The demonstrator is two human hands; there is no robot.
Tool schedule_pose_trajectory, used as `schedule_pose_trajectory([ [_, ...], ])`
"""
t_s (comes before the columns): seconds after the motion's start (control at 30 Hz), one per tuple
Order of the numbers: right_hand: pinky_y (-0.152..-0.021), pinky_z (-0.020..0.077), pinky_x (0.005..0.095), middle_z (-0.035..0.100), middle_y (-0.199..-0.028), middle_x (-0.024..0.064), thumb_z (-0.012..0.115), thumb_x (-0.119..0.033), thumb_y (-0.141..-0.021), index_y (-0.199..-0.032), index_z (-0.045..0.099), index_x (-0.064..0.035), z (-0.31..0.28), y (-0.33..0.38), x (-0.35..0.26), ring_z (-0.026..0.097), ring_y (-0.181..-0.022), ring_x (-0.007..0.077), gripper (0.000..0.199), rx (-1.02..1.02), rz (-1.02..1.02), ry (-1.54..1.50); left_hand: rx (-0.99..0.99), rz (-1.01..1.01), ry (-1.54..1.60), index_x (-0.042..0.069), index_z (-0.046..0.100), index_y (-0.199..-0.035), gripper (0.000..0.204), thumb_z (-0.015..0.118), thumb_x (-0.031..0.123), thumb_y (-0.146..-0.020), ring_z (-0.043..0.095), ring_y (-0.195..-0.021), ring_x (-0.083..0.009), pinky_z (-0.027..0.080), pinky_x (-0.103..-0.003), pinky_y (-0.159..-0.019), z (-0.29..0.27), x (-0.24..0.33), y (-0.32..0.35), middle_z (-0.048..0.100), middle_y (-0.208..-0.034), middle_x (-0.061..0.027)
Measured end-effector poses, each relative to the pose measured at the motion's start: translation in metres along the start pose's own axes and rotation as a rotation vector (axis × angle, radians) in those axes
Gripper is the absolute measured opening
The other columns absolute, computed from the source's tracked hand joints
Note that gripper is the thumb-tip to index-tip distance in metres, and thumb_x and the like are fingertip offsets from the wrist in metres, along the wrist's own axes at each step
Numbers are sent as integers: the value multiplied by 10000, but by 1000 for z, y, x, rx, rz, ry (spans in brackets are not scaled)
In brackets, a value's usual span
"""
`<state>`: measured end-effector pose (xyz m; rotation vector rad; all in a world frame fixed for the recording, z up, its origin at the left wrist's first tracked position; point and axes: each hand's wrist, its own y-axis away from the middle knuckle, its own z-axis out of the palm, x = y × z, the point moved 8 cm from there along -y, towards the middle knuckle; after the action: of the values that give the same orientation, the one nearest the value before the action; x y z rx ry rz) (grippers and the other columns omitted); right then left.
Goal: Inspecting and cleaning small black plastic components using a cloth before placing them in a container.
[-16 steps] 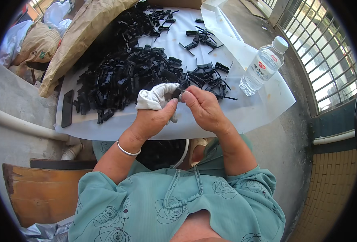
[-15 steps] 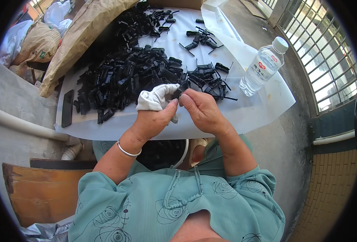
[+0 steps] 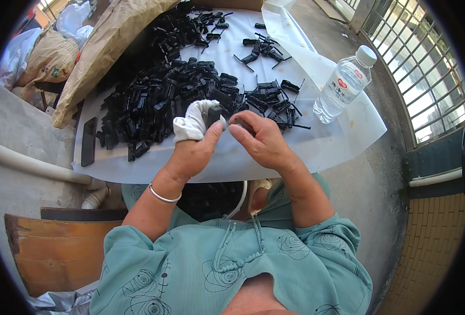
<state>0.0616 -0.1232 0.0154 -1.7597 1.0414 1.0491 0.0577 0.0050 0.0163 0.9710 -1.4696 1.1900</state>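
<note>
Brown paper sacks [image 3: 48, 58] are seen at the far left beside pale plastic bags, and a larger tan sack [image 3: 111, 47] is laid along the left edge of the counter [image 3: 342, 142], which is covered with a white sheet. A flat dark bar [image 3: 88, 142] is placed alone near the sheet's left border. A large heap of black plastic parts [image 3: 159, 94] is spread across the left and middle of the sheet, with smaller scattered groups [image 3: 258, 47] farther back. The left hand [image 3: 193, 152], ringed at the wrist by a thin silver bangle [image 3: 163, 196], is closed around a white cloth [image 3: 193, 122], and its thumb is pressed against a small black part [image 3: 215, 114] held just above the near edge of the sheet. The right hand [image 3: 261, 143] is raised directly beside it, its fingertips pinched on the other end of the same small black part, though how much of the piece is covered cannot be told. More loose black parts [image 3: 279, 102] are strewn just behind the right hand. A clear plastic water bottle [image 3: 342, 86] with a white cap is stood upright at the right of the sheet, well apart from both hands. A barred railing [image 3: 426, 79] is seen at the far right.
</note>
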Motion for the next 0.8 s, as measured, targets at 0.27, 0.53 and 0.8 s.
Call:
schedule_pose_trajectory([
  [0.27,-515,377,197,534,-638,2,666,-60,-774,-842,627,-5,-11,-2,-8,448,-566,48,96,59,-226,27,-89,-146,42,61,368,-1246,330,411,99,-920,407,-599,-35,364,-172,-510,7,-1,0,508,-843,-3],
  [0.53,-517,352,205,458,-617,-33,613,-120,-841,-766,551,-10,-3,-2,1,383,-574,38,146,-12,-22,-148,-210,-197,106,62,431,-1127,254,427,65,-873,382,-598,-21,335,-171,-510,23,2,4,467,-780,25],
  [0.8,-493,370,293,451,-581,70,493,-152,-908,-715,494,4,8,-1,0,388,-533,115,248,-27,-119,-12,-155,82,-317,4,464,-1065,239,420,6,-829,507,-696,-167,431,-301,-624,24,11,-1,530,-840,-89],
])
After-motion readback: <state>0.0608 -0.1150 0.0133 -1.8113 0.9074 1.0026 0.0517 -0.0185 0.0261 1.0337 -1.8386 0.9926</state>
